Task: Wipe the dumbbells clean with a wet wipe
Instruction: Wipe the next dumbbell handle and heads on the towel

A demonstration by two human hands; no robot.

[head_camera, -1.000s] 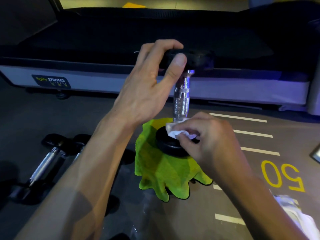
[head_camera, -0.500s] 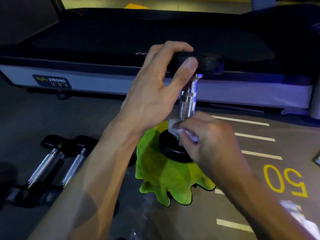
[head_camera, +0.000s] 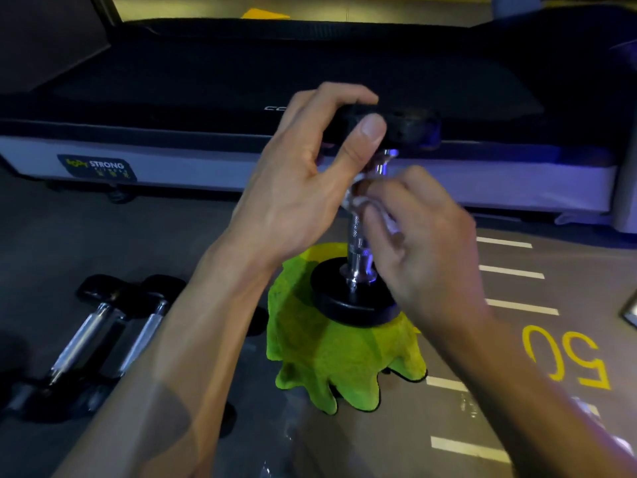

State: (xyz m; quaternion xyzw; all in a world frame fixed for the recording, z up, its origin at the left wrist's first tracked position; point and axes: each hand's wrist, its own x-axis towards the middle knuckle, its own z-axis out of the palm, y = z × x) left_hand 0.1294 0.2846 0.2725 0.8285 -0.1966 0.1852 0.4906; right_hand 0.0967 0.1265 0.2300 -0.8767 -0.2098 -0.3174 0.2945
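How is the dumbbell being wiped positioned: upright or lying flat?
Upright: the dumbbell stands on its lower head on the green cloth, with the left hand gripping its top head.

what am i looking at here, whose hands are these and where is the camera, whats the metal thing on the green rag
The camera sits on a person's head and looks forward and down, so you see their own two bare hands; there is no robot. The left hand grips the black top end of a dumbbell that stands upright. Its lower black end rests on a green cloth spread on the floor. The metal thing is the dumbbell's shiny handle. The right hand pinches a white wet wipe against that handle to clean it. To the left, two more dumbbells lie on the floor. Behind everything is a treadmill, and the floor shows white stripes and a yellow number.
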